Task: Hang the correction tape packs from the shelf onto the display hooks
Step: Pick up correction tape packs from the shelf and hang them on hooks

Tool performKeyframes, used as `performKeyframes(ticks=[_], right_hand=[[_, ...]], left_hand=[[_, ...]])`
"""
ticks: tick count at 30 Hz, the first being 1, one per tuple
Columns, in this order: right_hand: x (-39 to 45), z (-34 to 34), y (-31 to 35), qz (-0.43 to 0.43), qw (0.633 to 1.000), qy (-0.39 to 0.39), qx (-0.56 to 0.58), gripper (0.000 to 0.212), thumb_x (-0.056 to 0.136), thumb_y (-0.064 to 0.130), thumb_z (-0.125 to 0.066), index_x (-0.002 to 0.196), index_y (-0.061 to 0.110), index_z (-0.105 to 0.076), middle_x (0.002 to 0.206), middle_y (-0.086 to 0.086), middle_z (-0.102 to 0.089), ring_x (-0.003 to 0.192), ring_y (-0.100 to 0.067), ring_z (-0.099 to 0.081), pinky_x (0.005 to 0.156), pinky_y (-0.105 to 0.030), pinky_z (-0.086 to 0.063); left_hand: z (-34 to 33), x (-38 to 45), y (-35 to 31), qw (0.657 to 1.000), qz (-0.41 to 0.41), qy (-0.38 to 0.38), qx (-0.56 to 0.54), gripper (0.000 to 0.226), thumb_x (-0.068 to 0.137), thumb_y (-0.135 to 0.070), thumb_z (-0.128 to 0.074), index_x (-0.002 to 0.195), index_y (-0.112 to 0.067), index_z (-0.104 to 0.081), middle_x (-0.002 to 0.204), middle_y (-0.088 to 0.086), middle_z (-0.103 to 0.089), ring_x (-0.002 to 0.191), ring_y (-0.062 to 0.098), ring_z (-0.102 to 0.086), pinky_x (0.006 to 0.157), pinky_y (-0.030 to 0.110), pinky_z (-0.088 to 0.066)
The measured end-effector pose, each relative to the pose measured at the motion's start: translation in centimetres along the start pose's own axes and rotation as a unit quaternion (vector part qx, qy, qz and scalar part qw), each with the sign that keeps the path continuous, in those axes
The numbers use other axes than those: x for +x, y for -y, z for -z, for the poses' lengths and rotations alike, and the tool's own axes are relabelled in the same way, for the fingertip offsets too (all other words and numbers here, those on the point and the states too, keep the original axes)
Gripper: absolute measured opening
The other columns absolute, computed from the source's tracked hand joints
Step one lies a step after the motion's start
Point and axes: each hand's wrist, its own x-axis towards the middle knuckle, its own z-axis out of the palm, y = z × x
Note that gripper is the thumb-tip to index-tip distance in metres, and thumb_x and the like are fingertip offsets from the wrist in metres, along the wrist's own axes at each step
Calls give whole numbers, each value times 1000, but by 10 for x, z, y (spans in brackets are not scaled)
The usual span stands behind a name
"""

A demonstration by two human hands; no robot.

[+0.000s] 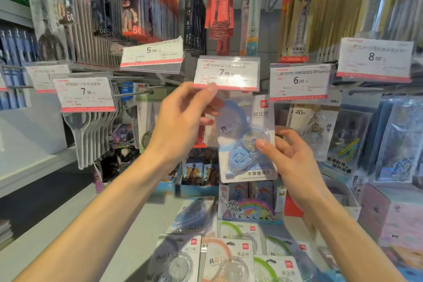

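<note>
A blue correction tape pack (246, 139) in a clear blister hangs upright at the centre, just under the 7.90 price tag (226, 73). My right hand (290, 155) pinches the pack's lower right side, thumb on the front over the blister. My left hand (183, 121) pinches the price tag's lower left corner and lifts it; its fingers reach behind the pack's top left. The hook itself is hidden behind the tag. Several more correction tape packs (229, 261) lie flat on the shelf (128, 236) below.
Price tags 7.90 (85, 94) and 6.00 (299, 81) flank the centre hook. A bare hook (135, 93) juts out at the left. Another hung tape pack (313, 126) is at the right. Boxes of cards (199, 176) stand behind the shelf packs.
</note>
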Motion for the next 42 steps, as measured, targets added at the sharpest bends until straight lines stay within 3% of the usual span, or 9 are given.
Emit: performKeyframes(ticks=[5, 11, 20, 24, 30, 36, 39, 42], right_hand=[[3, -14, 6, 37, 999, 17, -14, 43, 87, 35, -75, 122, 19, -55, 108, 6, -81, 100, -13, -77, 77, -18, -58], [16, -28, 12, 65, 998, -17, -21, 30, 93, 23, -76, 115, 30, -57, 98, 6, -81, 91, -8, -77, 73, -14, -56], [26, -39, 17, 80, 994, -61, -33, 26, 93, 29, -76, 109, 32, -56, 95, 11, -81, 86, 0, -76, 69, -8, -51], [31, -39, 7, 65, 994, -77, -52, 28, 90, 36, -78, 109, 32, -57, 98, 9, -81, 89, 3, -74, 69, -7, -51], [55, -42, -13, 50, 992, -89, -76, 24, 90, 35, -77, 99, 33, -55, 89, 13, -76, 74, 5, -71, 62, -11, -52], [74, -41, -29, 11, 995, -71, -66, 29, 94, 31, -75, 114, 19, -59, 95, 3, -78, 81, 1, -74, 62, -10, -51], [74, -43, -36, 1, 993, -68, -93, 35, 97, 35, -70, 116, 7, -61, 82, 4, -71, 59, 10, -63, 53, -7, -43], [69, -35, -38, -35, 988, -59, -141, 41, 97, 48, -65, 122, 16, -61, 70, 13, -64, 52, 10, -57, 54, -10, -44]], left_hand=[[-6, 11, -20, 997, 13, -20, -68, 25, 107, -26, -52, 93, -10, -64, 69, -1, -75, 58, 10, -66, 54, 21, -52], [-4, 12, -23, 997, 17, -12, -71, 26, 107, -28, -52, 94, -11, -65, 68, 0, -74, 56, 12, -64, 54, 22, -51], [2, 13, -19, 997, 12, 15, -69, 25, 101, -34, -56, 91, -13, -66, 70, 0, -75, 58, 13, -65, 55, 23, -50], [5, 13, -14, 998, 2, 26, -56, 23, 102, -31, -56, 88, -14, -66, 69, 1, -74, 59, 14, -65, 56, 25, -50], [7, 14, -2, 999, -5, 27, -33, 21, 97, -31, -59, 88, -13, -66, 68, 1, -73, 56, 14, -65, 55, 23, -52], [8, 15, 7, 1000, -5, 20, -8, 23, 97, -31, -61, 95, -10, -67, 70, 0, -74, 57, 13, -64, 55, 25, -53], [8, 15, 10, 1000, -6, 16, 7, 17, 103, -22, -59, 98, -7, -67, 68, -1, -73, 57, 12, -63, 54, 24, -52], [12, 11, 13, 1000, 5, 17, 13, 15, 104, -20, -59, 100, -7, -66, 69, -2, -73, 59, 15, -63, 54, 26, -52]])
